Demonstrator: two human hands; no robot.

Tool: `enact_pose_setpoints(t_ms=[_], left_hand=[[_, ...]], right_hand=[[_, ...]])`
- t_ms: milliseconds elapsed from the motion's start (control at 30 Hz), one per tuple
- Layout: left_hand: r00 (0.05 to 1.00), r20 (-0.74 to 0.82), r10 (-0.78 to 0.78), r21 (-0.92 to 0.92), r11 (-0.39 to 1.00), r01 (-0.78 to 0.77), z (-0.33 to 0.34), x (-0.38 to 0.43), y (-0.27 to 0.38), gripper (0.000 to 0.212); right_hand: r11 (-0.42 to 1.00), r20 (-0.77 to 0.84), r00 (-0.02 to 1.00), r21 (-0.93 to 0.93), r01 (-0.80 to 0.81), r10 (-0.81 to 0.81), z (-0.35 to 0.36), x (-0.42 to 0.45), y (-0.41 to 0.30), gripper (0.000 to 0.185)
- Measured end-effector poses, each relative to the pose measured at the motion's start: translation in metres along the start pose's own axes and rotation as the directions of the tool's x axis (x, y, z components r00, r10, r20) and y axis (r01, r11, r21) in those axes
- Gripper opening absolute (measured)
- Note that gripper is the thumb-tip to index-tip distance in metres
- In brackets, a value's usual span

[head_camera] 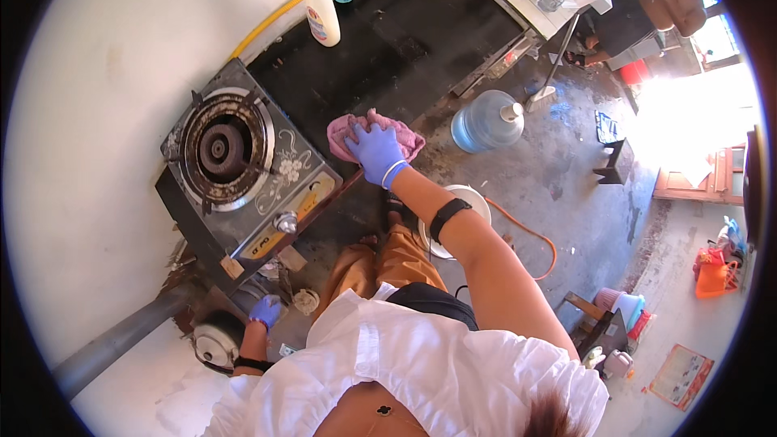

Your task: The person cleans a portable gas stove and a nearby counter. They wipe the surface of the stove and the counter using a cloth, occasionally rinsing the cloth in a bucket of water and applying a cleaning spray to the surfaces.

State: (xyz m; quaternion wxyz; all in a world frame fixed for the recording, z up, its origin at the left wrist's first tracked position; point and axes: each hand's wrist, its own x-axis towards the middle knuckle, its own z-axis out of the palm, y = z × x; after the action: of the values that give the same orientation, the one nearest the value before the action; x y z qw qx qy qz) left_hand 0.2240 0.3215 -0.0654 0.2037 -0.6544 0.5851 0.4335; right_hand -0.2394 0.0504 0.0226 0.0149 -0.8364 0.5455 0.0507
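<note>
My right hand [379, 155], in a blue glove, presses down on a bunched pink cloth [403, 135], with the fingers spread over it. The cloth lies at the front edge of a black countertop [400, 42], just right of a single-burner gas stove [243, 152]. The burner is bare and its ring looks stained. Low at my left side is my left hand [265, 309], also gloved, with its fingers curled. Whether it grips anything is too small to tell. A metal kettle [215, 343] sits close to that hand. At the counter's back stands a cream spray bottle [320, 6] with a red collar.
A yellow hose [282, 9] runs along the wall. On the floor are a large water bottle [487, 121], a white bucket [482, 203], an orange hose [546, 237], a small stool [614, 162] and a broom [543, 96]. Another person's legs [619, 24] show at the upper right.
</note>
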Motion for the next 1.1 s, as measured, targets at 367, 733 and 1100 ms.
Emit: enact_pose_setpoints(t_ms=[367, 733, 1100], left_hand=[[0.885, 0.017, 0.465, 0.015, 0.885, -0.465, -0.005, 0.043, 0.142, 0.036], [0.765, 0.076, 0.64, 0.043, 0.764, -0.644, 0.079, 0.105, 0.365, 0.033], [0.916, 0.11, 0.386, -0.113, 0.92, -0.374, 0.264, 0.228, 0.5, 0.04]], right_hand=[[0.485, 0.123, 0.844, 0.771, -0.413, 0.522, 0.069, -0.157, 0.026, 0.051], [-0.119, 0.518, 0.602, 0.809, -0.576, 0.608, 0.167, -0.359, 0.14, 0.054], [-0.675, 0.724, 0.541, 0.654, -0.342, 0.428, 0.369, -0.43, 0.132, 0.044]])
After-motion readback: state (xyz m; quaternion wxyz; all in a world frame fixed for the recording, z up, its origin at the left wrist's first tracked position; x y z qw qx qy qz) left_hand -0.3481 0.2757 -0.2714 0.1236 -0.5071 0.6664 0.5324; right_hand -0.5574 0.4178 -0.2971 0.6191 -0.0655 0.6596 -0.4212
